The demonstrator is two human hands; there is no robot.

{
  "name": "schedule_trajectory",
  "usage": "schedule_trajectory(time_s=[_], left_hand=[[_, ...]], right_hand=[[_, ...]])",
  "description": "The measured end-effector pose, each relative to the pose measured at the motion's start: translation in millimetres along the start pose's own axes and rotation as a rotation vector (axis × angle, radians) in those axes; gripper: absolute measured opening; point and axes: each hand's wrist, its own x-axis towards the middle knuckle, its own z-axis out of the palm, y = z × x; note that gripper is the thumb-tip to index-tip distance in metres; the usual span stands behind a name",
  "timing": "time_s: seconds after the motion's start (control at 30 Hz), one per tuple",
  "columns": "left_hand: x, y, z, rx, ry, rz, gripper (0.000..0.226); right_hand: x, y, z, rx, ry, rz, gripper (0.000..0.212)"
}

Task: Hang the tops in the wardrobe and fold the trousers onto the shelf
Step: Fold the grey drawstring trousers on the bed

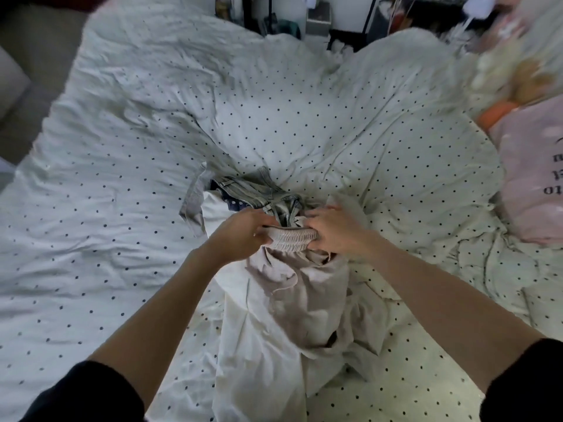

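Observation:
A pile of clothes lies in the middle of the bed. Pale beige trousers (pixel 307 296) with a ribbed elastic waistband (pixel 292 237) lie on top, their fabric crumpled and trailing toward me. My left hand (pixel 243 231) grips the waistband's left end and my right hand (pixel 330 228) grips its right end. Behind the hands lie light-wash jeans (pixel 254 193), a dark dotted garment (pixel 234 204) and a grey top (pixel 193 205). A white garment (pixel 259 360) spreads under the trousers.
The bed is covered by a rumpled white duvet with black dots (pixel 122 178). A pink printed cushion (pixel 536 178) and a plush toy (pixel 515 77) sit at the right edge. Dark furniture and clutter (pixel 335 22) stand beyond the bed's far end.

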Motion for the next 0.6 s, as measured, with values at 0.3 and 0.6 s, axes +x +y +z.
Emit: schedule_trajectory(time_s=[0.3,0.6], left_hand=[[14,113,-87,0.078,0.409,0.227,0.024],[15,271,-102,0.143,0.581,0.485,0.021]], right_hand=[[-95,35,-129,-0.038,0.311,0.234,0.035],[-230,75,-154,-0.123,0.459,0.613,0.033]])
